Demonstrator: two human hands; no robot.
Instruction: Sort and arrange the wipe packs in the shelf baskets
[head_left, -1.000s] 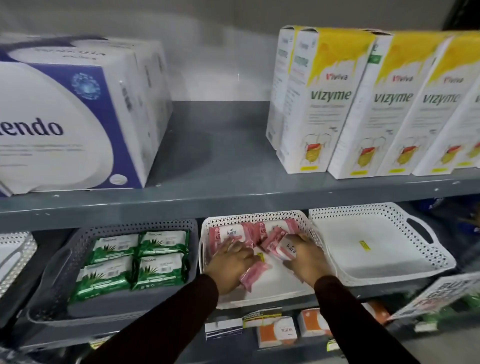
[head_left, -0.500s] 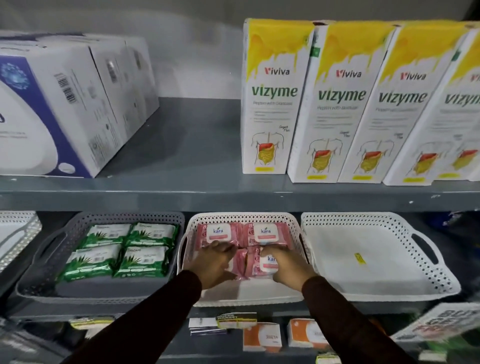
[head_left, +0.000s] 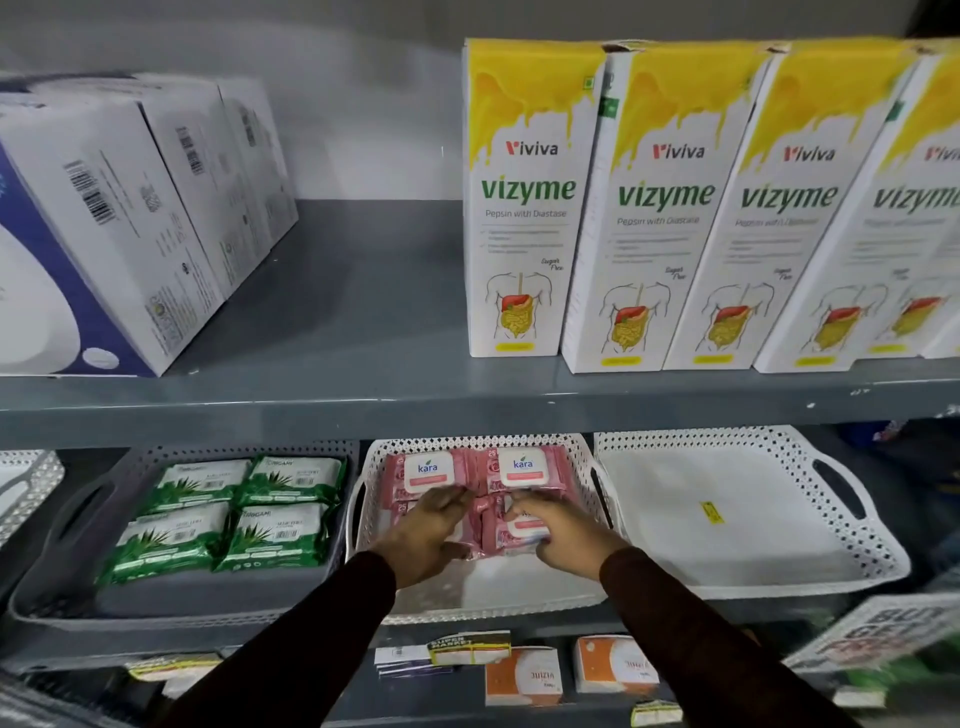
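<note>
Pink Kara wipe packs lie in the middle white basket. Two of them sit side by side at the back. In front of these, my left hand rests flat on a front pink pack, mostly covering it. My right hand grips the other front pink pack at its near edge. The two front packs touch in the middle. Green wipe packs fill the grey basket to the left in two rows.
An empty white basket with a yellow sticker stands to the right. Another white basket shows at the far left. Vizyme cartons and white-blue boxes stand on the shelf above. Small orange boxes lie on the shelf below.
Both hands have pushed the loose front pink packs together into a tidy row behind the back pair. The camera has shifted left and moved closer.
</note>
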